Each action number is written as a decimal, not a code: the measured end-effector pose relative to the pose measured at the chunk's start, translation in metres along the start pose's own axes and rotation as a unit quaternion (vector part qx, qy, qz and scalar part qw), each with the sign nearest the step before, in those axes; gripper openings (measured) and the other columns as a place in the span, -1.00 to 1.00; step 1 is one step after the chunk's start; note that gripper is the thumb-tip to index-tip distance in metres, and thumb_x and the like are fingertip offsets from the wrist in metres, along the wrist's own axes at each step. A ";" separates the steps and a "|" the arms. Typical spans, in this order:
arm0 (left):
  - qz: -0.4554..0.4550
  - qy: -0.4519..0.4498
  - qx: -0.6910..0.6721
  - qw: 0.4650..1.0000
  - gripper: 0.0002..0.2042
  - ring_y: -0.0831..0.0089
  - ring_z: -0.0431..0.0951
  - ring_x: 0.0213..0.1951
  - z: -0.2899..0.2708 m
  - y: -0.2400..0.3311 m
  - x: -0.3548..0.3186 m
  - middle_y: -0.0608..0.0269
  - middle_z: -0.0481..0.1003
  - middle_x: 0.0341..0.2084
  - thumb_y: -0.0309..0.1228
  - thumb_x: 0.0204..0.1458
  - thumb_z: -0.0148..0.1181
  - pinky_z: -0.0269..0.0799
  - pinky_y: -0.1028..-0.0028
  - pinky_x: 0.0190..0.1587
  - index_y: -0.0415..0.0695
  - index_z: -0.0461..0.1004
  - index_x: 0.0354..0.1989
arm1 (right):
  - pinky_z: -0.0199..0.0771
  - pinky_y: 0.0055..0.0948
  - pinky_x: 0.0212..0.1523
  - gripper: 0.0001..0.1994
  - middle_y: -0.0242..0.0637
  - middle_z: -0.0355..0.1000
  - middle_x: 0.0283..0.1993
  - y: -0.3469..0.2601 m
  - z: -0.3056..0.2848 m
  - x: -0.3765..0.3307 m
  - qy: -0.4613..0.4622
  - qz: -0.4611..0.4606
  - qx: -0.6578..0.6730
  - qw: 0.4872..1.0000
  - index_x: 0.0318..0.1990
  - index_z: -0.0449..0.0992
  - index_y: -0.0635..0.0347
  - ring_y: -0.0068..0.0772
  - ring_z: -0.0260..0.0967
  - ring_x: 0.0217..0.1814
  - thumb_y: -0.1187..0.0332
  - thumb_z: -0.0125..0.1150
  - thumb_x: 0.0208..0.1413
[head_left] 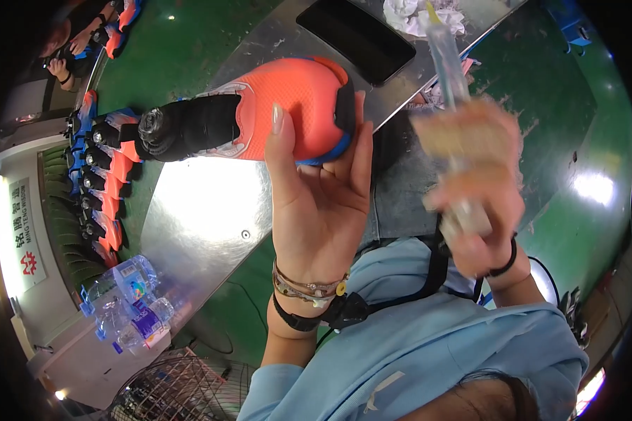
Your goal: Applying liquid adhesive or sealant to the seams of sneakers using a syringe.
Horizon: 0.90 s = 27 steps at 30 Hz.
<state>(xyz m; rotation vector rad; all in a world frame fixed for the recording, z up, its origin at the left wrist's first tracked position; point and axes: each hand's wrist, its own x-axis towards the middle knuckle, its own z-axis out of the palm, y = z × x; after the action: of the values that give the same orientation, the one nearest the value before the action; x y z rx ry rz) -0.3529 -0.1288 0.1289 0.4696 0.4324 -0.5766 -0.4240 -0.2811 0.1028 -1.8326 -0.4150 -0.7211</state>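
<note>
An orange shoe (291, 102) with a blue edge and a black heel patch lies across my left hand (319, 193). My thumb presses its orange side while the fingers wrap around its far side. A black shoe last (189, 126) sticks out of the shoe's opening to the left. To the right, my right hand (481, 182) is closed around a long pale translucent tool (448, 59) with a yellow tip. Motion blurs that hand and tool, so the tool's exact kind is unclear. It is held upright, apart from the shoe.
On the metal table (203, 217) lie a black phone (357, 41) and crumpled white paper (406, 15). Clear plastic bottles (130, 295) stand at lower left, above a wire basket (179, 386). A row of orange and blue shoes (111, 186) lines the left; another person's hand (58, 69) shows beyond.
</note>
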 end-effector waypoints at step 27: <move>-0.048 -0.025 0.106 0.993 -0.43 0.29 0.30 0.10 -0.032 0.005 -0.040 0.14 0.29 0.04 -0.02 0.02 0.02 0.39 0.35 0.02 -0.13 0.15 0.12 | 0.19 -0.52 -0.06 -0.82 -0.24 0.28 -0.08 0.022 0.021 0.039 0.214 0.048 0.038 0.975 -0.27 0.37 0.21 -0.48 0.22 -0.10 0.53 0.10 -0.08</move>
<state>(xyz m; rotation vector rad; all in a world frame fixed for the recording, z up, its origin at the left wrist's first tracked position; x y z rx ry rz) -0.3882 -0.0919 0.1243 0.6390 0.3476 -0.7293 -0.3755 -0.2717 0.1070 -1.5588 -0.0701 -0.9898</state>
